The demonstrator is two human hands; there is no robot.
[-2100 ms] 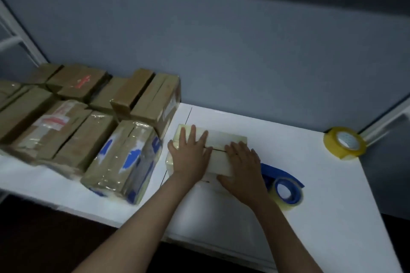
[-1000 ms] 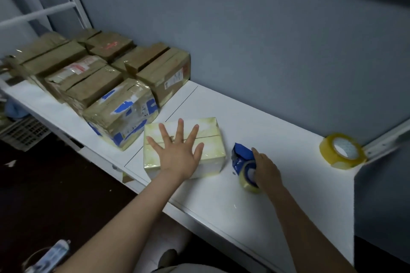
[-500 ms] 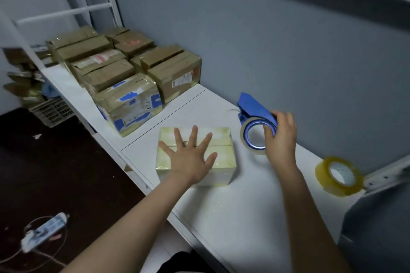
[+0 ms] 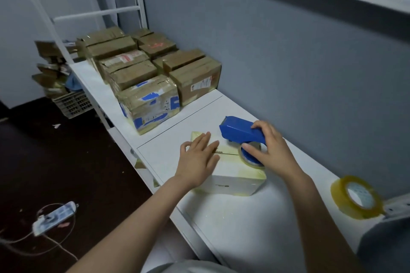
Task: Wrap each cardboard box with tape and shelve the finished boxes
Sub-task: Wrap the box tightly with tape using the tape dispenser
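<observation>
A pale, tape-wrapped box point(image 4: 233, 175) lies on the white shelf point(image 4: 244, 224) in front of me. My left hand point(image 4: 198, 160) presses flat on its top, fingers straight. My right hand point(image 4: 269, 149) grips a blue tape dispenser point(image 4: 240, 132) by its roll, which sits down on the box's top right side. The dispenser's blade end points left over the seam.
Several taped brown boxes point(image 4: 142, 71) are packed together at the shelf's far left end. A loose yellow tape roll point(image 4: 355, 197) lies at the right, next to the wall. A crate point(image 4: 72, 104) and a power strip point(image 4: 54, 217) sit on the dark floor at left.
My right hand took the blue dispenser off the shelf, lifted it, and has brought it down onto the box. My left hand stayed flat on the box top.
</observation>
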